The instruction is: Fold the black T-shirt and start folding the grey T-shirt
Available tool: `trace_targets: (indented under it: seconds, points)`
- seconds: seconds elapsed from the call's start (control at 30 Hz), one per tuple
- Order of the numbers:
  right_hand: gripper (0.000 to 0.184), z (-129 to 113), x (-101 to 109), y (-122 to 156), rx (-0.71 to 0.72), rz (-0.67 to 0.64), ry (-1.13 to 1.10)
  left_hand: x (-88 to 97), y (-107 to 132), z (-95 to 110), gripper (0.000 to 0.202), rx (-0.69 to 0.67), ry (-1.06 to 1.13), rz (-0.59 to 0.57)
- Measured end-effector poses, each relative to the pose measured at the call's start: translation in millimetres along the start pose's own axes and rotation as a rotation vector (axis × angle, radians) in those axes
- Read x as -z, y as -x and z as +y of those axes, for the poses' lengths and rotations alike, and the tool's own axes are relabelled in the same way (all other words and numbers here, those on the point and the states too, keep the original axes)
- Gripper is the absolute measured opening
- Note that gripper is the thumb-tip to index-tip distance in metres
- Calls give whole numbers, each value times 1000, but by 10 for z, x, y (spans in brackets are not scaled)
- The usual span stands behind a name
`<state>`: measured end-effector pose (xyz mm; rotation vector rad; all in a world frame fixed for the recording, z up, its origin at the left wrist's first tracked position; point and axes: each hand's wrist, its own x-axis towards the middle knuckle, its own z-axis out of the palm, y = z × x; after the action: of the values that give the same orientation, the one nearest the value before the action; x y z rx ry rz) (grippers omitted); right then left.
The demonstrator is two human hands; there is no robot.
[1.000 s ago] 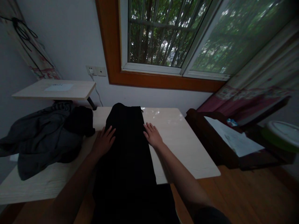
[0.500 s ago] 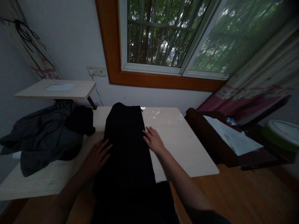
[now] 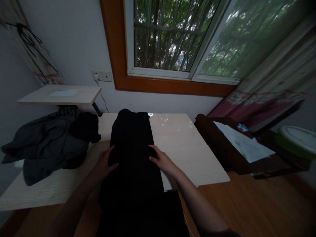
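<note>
A long black garment point(image 3: 132, 141), folded narrow and possibly trousers, lies lengthwise over the pale table toward me. Its near end merges with dark cloth at my body, so I cannot tell where it stops. At its left edge, my left hand point(image 3: 105, 164) rests with thumb and forefinger apart on the cloth. My right hand point(image 3: 163, 161) touches the right edge in the same way, thumb and forefinger spread. The other fingers of both hands are mostly hidden.
A heap of dark grey and black clothes point(image 3: 56, 138) lies on the left of the table point(image 3: 192, 151), under a small raised shelf point(image 3: 84, 95). Beyond the table's right edge stands dark wooden furniture point(image 3: 229, 156) bearing a white sheet point(image 3: 243, 143). A window point(image 3: 172, 42) is behind.
Both hands have turned from lying flat with fingers spread to thumb and forefinger reaching over the garment's edges. The right hand has come slightly nearer me. The garment looks unmoved.
</note>
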<state>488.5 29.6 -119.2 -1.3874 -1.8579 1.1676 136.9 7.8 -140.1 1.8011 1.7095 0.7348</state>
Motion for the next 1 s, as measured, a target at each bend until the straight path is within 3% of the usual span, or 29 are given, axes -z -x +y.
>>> trace_targets:
  seconds: [0.1,0.23,0.43,0.6,0.7,0.8,0.9,1.0]
  points:
    - [50,82,71,71,-85,-52,-144,72,53,8,87,-14,96,-88]
    - [36,152,199,150,-155,-118,-221,176,110,18,91,-33,283,-307]
    - [43,109,373,202,-311,-318,-192,218,111,-71,78,-33,222,-481]
    - [50,15,516,288,-422,-455,-138,298,97,-71,68,-31,96,-558]
    - [39,-43,570,303,-351,-415,-6,368,43,-5,56,-21,-74,-463]
    - [24,-113,509,205,-113,-167,215,358,-92,83,49,-121,-304,-194]
    - [31,-189,280,-5,108,116,408,211,-261,200,51,-306,-473,34]
    - [41,-245,-59,-252,264,189,514,-36,-422,314,52,-396,-573,109]
